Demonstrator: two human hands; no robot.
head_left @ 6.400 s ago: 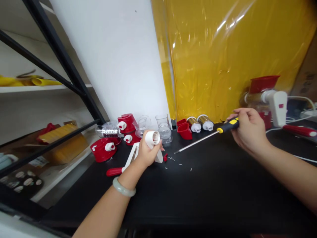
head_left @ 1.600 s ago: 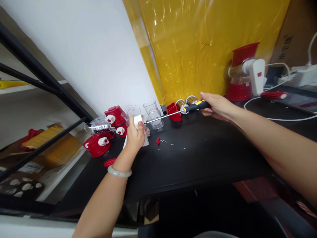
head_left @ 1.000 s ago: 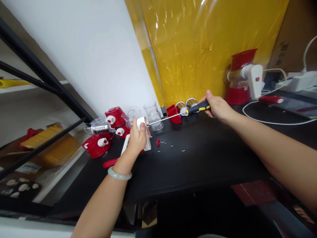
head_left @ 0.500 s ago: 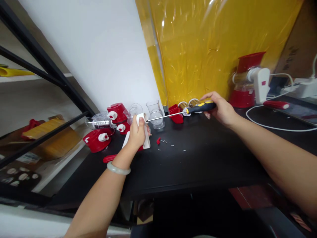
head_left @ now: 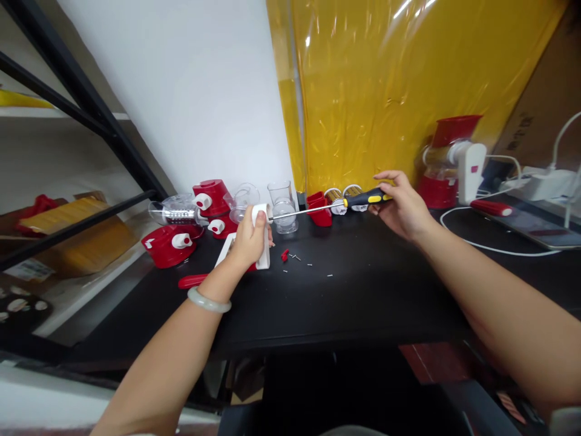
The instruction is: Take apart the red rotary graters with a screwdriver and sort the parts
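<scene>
My left hand (head_left: 247,241) is wrapped round a white plastic crank part (head_left: 261,213) with a red handle (head_left: 193,281), held upright on the black table (head_left: 345,303). My right hand (head_left: 402,203) grips the black and yellow handle of a long screwdriver (head_left: 363,197). Its metal shaft (head_left: 304,210) runs left and its tip goes into the open round end of the white part. Small screws (head_left: 299,261) and a little red piece (head_left: 284,255) lie on the table just right of my left hand.
Red bases (head_left: 167,247), clear plastic cups (head_left: 284,206) and a grater drum (head_left: 175,213) crowd the table's back left. An assembled red and white grinder (head_left: 454,160), white cables (head_left: 472,242) and a power strip (head_left: 544,181) are at the right. Yellow film (head_left: 408,79) hangs behind. A black shelf frame (head_left: 77,103) stands left.
The screwdriver, once clear of the white part, now has its tip inside its round end. Over the last second both hands keep their hold; the view shifts slightly.
</scene>
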